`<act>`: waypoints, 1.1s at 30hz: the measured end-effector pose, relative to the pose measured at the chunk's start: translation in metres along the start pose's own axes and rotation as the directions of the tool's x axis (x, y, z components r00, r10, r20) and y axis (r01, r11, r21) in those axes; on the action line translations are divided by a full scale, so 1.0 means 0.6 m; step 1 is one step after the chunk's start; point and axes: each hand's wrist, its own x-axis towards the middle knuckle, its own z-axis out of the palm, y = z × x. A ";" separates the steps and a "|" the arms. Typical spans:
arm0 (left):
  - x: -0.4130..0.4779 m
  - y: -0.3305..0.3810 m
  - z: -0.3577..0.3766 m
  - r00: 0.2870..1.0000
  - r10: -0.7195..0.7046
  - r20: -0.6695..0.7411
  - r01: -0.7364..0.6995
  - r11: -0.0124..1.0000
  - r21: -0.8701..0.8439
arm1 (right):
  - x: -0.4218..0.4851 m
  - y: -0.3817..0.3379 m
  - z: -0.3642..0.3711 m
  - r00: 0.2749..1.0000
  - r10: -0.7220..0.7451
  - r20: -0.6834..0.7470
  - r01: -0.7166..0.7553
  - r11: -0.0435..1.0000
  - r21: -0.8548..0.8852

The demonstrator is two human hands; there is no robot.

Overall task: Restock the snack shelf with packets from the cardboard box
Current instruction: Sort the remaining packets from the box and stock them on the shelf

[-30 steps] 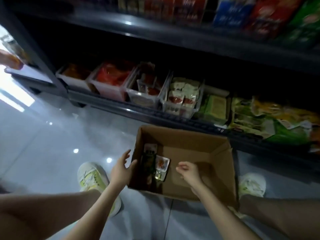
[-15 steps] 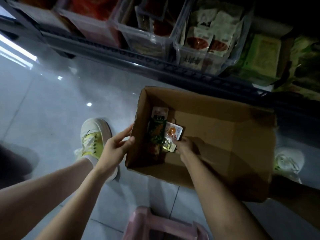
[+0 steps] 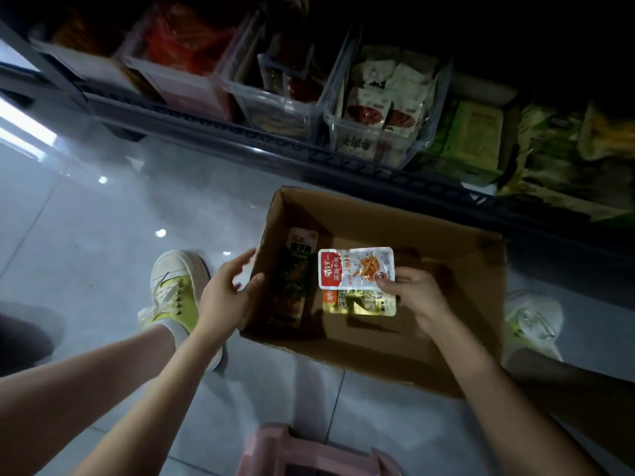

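An open cardboard box [image 3: 457, 249] sits on the floor below the snack shelf [image 3: 309, 156]. My right hand [image 3: 415, 292] pinches a white and red snack packet [image 3: 355, 267] and a yellow packet [image 3: 360, 304] under it, both lifted inside the box. A dark green packet [image 3: 293, 280] leans along the box's left wall. My left hand [image 3: 228, 295] rests against the outside of that left wall, fingers spread.
Clear bins [image 3: 378, 146] of packets line the low shelf, with green and yellow bags [image 3: 556, 159] to the right. My shoes [image 3: 175, 286] flank the box on the grey tiled floor. A pink stool [image 3: 309, 451] is at the bottom edge.
My right hand reached into the box, took hold of the white and red packet with the yellow one, and raised them. The view tilted down toward the box.
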 end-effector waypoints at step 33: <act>0.030 -0.026 -0.076 0.968 -0.246 0.055 0.237 0.810 -0.536 | 0.101 0.100 0.210 0.907 0.351 0.234 -0.409 0.866 0.289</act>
